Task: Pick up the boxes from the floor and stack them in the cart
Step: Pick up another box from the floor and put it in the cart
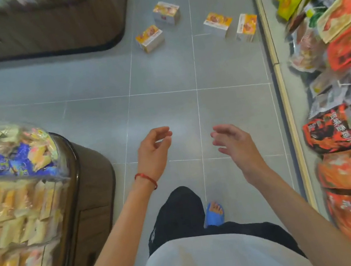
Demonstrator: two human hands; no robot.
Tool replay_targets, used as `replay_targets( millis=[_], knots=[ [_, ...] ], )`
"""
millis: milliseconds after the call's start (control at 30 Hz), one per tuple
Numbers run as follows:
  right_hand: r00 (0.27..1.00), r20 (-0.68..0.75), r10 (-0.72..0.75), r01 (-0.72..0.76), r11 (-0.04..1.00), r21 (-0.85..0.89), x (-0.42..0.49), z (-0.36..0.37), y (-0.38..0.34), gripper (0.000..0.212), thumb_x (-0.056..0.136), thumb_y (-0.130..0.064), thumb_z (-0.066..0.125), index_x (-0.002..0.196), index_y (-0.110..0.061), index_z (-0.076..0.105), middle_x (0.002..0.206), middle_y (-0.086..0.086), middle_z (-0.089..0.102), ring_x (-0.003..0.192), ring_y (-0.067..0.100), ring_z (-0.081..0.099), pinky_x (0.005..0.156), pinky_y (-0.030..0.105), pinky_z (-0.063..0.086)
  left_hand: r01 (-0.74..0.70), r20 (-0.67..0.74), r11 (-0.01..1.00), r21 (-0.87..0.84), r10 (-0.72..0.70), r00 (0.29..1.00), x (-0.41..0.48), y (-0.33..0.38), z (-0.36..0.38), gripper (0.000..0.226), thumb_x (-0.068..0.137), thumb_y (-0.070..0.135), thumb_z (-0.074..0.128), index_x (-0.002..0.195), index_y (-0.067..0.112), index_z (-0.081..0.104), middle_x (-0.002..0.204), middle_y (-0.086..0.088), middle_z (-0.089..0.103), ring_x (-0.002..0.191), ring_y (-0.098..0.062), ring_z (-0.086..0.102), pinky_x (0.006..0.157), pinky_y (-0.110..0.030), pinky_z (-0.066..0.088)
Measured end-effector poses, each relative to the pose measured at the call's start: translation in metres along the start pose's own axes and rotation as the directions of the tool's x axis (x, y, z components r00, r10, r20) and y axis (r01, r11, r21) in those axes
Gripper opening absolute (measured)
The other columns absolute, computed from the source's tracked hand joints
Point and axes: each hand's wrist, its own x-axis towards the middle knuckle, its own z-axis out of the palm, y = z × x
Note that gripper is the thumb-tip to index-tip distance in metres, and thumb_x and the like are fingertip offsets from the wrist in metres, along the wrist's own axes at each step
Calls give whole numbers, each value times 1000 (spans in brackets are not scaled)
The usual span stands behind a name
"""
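**Empty hands, four boxes left on floor**

Left hand (pixel 153 152) fingers (pixel 163 134) loosely curled, holding nothing. Right hand (pixel 235 144) fingers (pixel 218 136) spread fairly wide, also empty. Palms face each other with a gap of bare tile between.

Well ahead of the fingertips, four boxes sit on the grey floor (pixel 166 109), none touched. Ahead-left pair: near box (pixel 149 38) and far box (pixel 166 13), close but apart. Ahead-right pair: a low box (pixel 217 24) and, just beside it, a box on end (pixel 246 27) close to the shelf base (pixel 268 34).

Progress: looks like pickup not started for these four. Cart not in view, so cannot tell what is already stacked.

Orientation: left pair lie with printed face up, long axis running diagonally left-to-right. Low right box the same. End box stands up, long axis near vertical, face tipped toward the aisle. Blur hides the print.
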Motion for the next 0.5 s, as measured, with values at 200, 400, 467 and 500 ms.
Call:
replay_targets(
  millis=[200, 400, 467, 500],
  knots=[
    [998, 42, 38, -36, 998, -48, 141, 25, -71, 18, 97, -20, 67, 115, -21, 70, 118, 5, 73, 96, 13, 69, 93, 34, 53, 50, -21, 998, -35, -51, 998, 145, 23, 3, 25, 95, 4, 59, 113, 19, 65, 106, 5, 72, 96, -11, 67, 75, -10, 48],
    [997, -9, 77, -78, 995, -58, 270, 63, -153, 15, 98, -19, 65, 112, -23, 70, 118, 6, 72, 100, 17, 70, 99, 38, 53, 101, -23, 992, -74, -103, 994, 300, 59, -11, 27, 94, 1, 59, 110, 22, 65, 106, 3, 72, 99, -13, 67, 76, -13, 46],
    [996, -6, 87, -87, 995, -56, 309, 77, -181, 18, 98, -20, 65, 115, -22, 70, 119, 6, 72, 107, 22, 69, 100, 39, 52, 106, -22, 991, -85, -108, 994, 345, 76, -17, 27, 94, 2, 59, 108, 24, 65, 105, 3, 73, 98, -12, 67, 76, -15, 46],
    [995, -6, 96, -96, 994, -49, 327, 84, -194, 20, 98, -21, 66, 117, -22, 69, 119, 5, 72, 109, 22, 69, 100, 39, 52, 119, -18, 990, -82, -121, 993, 368, 83, -19, 27, 94, 2, 59, 107, 24, 66, 104, 4, 73, 99, -12, 67, 78, -17, 46]
  ],
)
